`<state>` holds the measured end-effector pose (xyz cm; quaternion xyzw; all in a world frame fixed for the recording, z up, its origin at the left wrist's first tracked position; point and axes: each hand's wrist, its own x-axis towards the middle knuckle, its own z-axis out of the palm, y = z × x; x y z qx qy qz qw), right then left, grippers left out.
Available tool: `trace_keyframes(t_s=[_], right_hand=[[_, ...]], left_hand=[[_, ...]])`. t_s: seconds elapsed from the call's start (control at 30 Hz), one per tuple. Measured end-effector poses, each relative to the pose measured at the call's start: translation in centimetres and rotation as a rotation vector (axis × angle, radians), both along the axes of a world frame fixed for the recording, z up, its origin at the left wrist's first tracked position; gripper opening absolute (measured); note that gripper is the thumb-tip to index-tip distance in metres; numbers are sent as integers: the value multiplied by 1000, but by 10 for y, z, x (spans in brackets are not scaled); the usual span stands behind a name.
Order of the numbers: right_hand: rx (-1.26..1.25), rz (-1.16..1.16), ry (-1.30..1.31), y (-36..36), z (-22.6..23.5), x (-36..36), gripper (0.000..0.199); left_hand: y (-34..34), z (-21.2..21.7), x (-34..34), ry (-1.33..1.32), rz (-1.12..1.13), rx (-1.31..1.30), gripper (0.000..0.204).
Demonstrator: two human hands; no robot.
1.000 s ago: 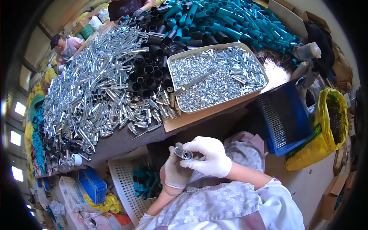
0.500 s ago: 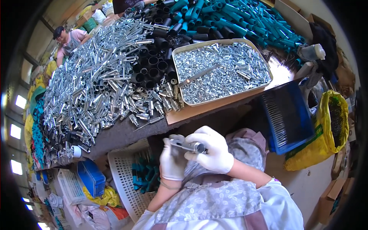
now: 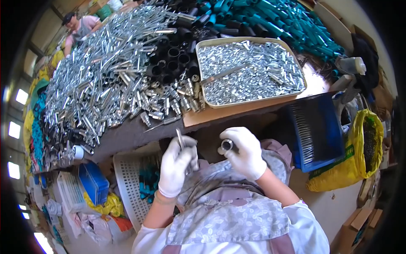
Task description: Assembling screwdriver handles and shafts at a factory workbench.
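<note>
My left hand, in a white glove, is closed on a slim metal rod whose tip sticks up above the fingers. My right hand, gloved too, pinches a short metal tube with its round open end showing. The two hands are apart, above my lap and in front of the bench edge. Beyond them lies a heap of shiny metal parts. A cream tray of small metal pieces stands on the bench, with a flat metal strip across the pieces.
Black tubes and teal tubes are piled at the back. A white perforated basket with teal parts stands at lower left. At right are a blue bin and a yellow sack. A co-worker is at far left.
My hands have moved apart: the left turned upright with the metal rod, the right stayed with the metal tube. Before, the rod and tube were together between both hands.
</note>
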<state>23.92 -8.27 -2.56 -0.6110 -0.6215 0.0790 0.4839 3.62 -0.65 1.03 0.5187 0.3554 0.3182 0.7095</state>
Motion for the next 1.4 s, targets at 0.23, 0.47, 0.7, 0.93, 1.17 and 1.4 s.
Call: trace_keyframes(t_s=[0.23, 0.47, 0.7, 0.93, 1.17, 1.4], right_hand=[[-31, 0, 12, -5, -1, -2, 40], [-309, 97, 590, -13, -1, -9, 33], [-363, 264, 1332, -5, -24, -11, 41], [-683, 481, 1364, -10, -23, -10, 37], [-628, 585, 1422, -8, -23, -5, 51], [-57, 392, -226, 97, 106, 58, 12]], left_hand=[[23, -26, 2, -859, 92, -271, 22], [25, -30, 11, -857, 128, -222, 21], [7, -32, 28, -899, 145, -130, 18], [6, -38, 31, -595, 55, 88, 22], [-5, -46, 16, -221, -168, 174, 68], [19, 6, -15, 129, -20, 905, 83]])
